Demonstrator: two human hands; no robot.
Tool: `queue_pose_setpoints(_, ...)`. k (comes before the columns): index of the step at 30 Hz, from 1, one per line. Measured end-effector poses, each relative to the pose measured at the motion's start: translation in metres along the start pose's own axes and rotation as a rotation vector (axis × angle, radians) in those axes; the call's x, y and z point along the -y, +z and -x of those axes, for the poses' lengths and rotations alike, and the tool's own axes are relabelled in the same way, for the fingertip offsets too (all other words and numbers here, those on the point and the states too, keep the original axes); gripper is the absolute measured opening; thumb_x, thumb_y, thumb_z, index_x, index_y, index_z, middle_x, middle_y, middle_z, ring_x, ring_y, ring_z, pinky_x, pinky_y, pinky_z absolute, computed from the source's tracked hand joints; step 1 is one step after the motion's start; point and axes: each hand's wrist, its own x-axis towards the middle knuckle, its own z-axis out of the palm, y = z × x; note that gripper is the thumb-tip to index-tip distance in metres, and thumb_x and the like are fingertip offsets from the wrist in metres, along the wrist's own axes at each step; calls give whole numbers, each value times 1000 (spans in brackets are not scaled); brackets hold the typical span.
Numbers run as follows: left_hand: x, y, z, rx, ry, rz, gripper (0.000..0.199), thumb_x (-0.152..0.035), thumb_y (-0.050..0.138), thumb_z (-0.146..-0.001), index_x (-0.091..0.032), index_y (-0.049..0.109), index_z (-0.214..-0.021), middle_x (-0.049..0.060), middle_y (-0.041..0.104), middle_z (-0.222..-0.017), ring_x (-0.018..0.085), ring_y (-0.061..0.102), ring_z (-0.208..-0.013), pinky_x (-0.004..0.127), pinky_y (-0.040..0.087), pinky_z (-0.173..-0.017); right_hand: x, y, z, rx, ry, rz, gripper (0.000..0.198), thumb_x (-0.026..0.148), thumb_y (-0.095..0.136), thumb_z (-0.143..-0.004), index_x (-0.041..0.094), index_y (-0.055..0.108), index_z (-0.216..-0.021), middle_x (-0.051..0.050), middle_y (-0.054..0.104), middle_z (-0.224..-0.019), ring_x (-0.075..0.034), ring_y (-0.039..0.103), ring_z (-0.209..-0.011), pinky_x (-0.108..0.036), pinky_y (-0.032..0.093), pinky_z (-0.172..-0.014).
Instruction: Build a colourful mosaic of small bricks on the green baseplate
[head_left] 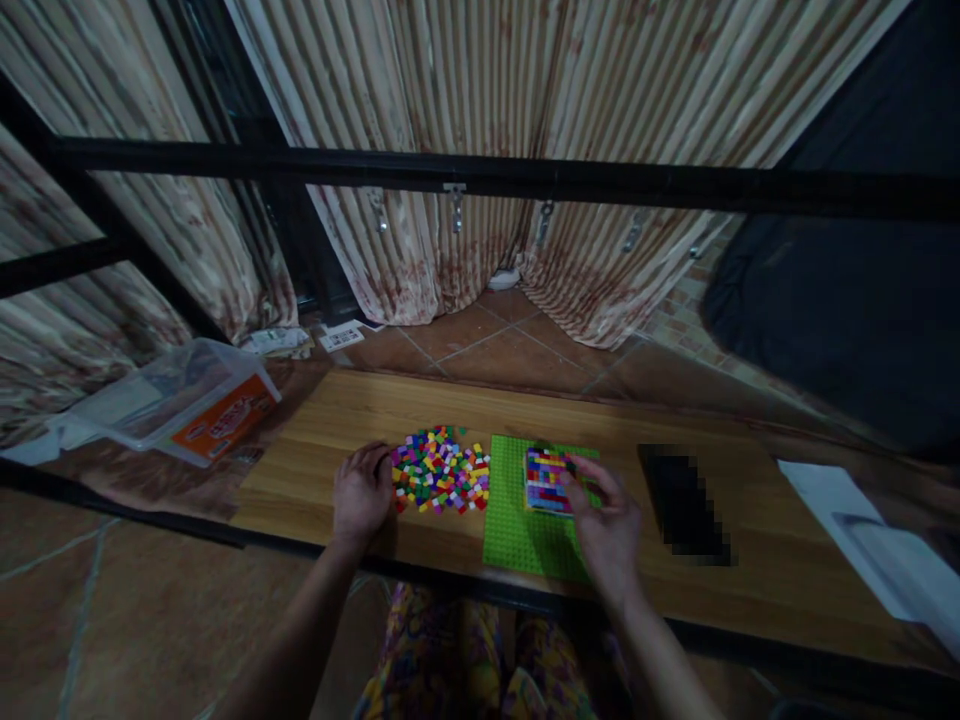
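Your left hand [363,492]: 9 o'clock of loose bricks [442,472]. Right hand [606,515]: 3 o'clock of brick build [546,484] on green baseplate [525,545]. Can't tell either grip's state.

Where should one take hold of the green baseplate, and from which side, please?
Probably by the near left corner, from the wearer's side: the baseplate lies flat and bare there, while loose bricks crowd its left edge farther back and the right hand overlaps its right side.

a wood-grained table [300,470] bears loose coloured bricks [442,470], a green baseplate [525,540] — and a dark, blurred-out slab [679,500].
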Motion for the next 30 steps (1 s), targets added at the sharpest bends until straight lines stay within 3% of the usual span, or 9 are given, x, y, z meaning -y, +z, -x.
queue_pose_setpoints(5,0,0,1,5,-13,2,32,-34,42,-90,-19,69,-98,9,69,-109,25,60,-105,41,45,-97,27,26,18,296,-234,228,19,29,55,-87,26,71,-96,-5,66,-104,-22,57,-103,-39,44,-94)
queue_pose_setpoints(11,0,0,2,12,-8,2,30,-30,43,-89,-20,69,-98,9,69,-109,24,61,-105,41,44,-98,33,56,11,538,-343,631,28,15,46,-89,23,71,-97,-7,66,-98,-23,53,-98,-35,38,-89)
queue_pose_setpoints(16,-2,-1,2,14,-25,1,29,-29,44,-88,-20,69,-99,8,69,-111,25,60,-105,42,44,-97,40,71,-2,629,-366,875,29,13,48,-88,25,72,-98,-7,66,-94,-25,50,-94,-35,33,-84)
queue_pose_setpoints(21,-3,-2,2,22,-35,6,29,-29,44,-89,-20,69,-99,8,68,-111,25,60,-106,42,44,-98,40,79,-6,729,-390,909,35,11,46,-88,28,73,-103,-7,67,-96,-25,50,-95,-34,32,-81)
queue_pose_setpoints(30,1,1,5,17,-40,-11,28,-28,45,-90,-22,69,-102,7,68,-113,26,60,-107,44,44,-97,41,79,-12,791,-409,934,43,5,42,-86,30,73,-103,-6,67,-98,-24,52,-95,-33,33,-81)
